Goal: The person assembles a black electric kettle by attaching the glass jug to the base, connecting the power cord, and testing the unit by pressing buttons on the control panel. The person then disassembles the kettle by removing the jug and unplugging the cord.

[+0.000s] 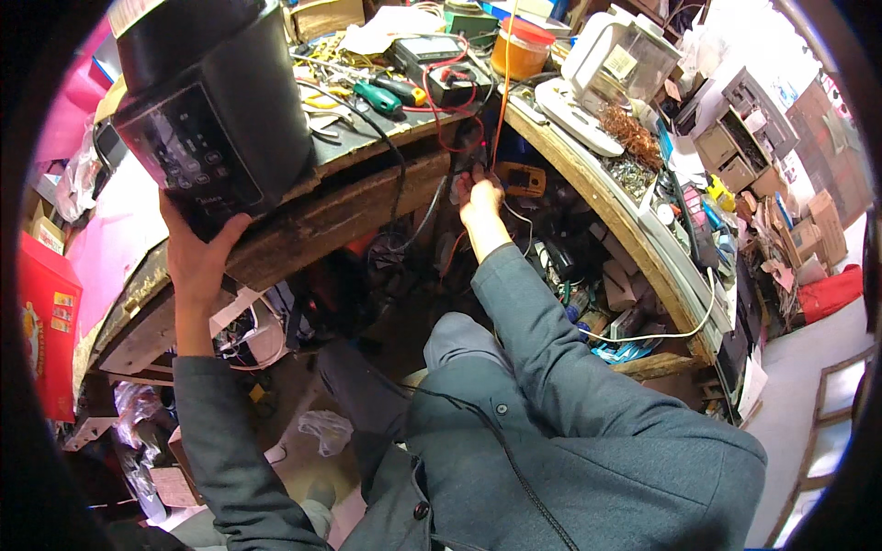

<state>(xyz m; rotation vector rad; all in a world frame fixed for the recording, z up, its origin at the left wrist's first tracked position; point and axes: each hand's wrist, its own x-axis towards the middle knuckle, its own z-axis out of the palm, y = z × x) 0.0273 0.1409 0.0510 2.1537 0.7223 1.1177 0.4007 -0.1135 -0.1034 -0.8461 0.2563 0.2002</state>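
Note:
A black countertop appliance (pixel 225 119) with a glossy touch panel tilts at the front edge of the bench on the left. My left hand (pixel 197 243) grips its lower front corner, thumb along the bottom edge and the other fingers partly hidden beside it. My right hand (pixel 480 197) reaches into the gap between the two benches, fingers closed at a dark fitting (pixel 470 142) with a small red light and several cords. What those fingers hold is too small and shaded to make out. A black cord (pixel 400 174) hangs over the bench edge left of this hand.
Green-handled pliers (pixel 377 96), a black meter box (pixel 441 69) with red leads and an orange tub (pixel 522 50) crowd the bench. A yellow multimeter (pixel 525 180) sits just right of my right hand. The right-hand bench holds a clear-sided white appliance (pixel 625 55) and copper wire (pixel 629 133).

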